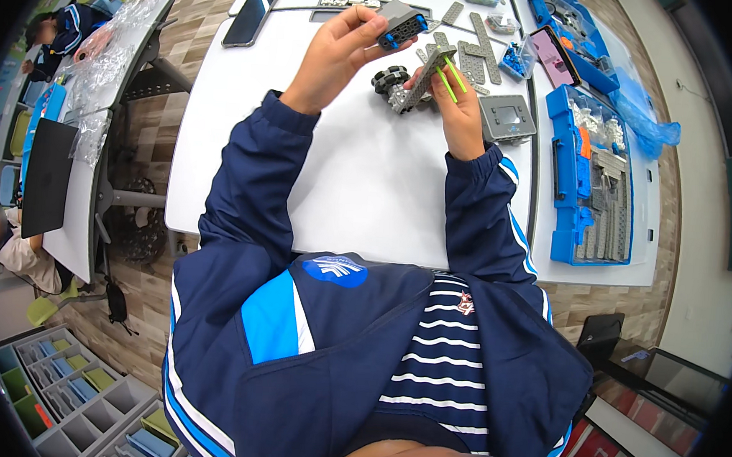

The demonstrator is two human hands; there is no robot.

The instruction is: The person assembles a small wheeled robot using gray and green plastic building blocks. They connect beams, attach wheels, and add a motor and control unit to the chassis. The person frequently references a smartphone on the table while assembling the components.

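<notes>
The left hand is raised above the far part of the white table, and its fingers are bent and closed on a dark grey block with blue parts, holding it at the upper side and the left end. The right hand is at the right of it and a little lower; its fingers are closed on a grey perforated frame, but some of them are hidden, so I cannot tell their full grip. Two lime-green sticks lie close to this thumb. A black wheel is seen at the left side of the frame. The block and the frame are near each other, with the block higher in the view. Just beside the right wrist lies a grey box with a small screen. Beyond the hands are loose grey perforated plates, and an open blue case stands farther right.
</notes>
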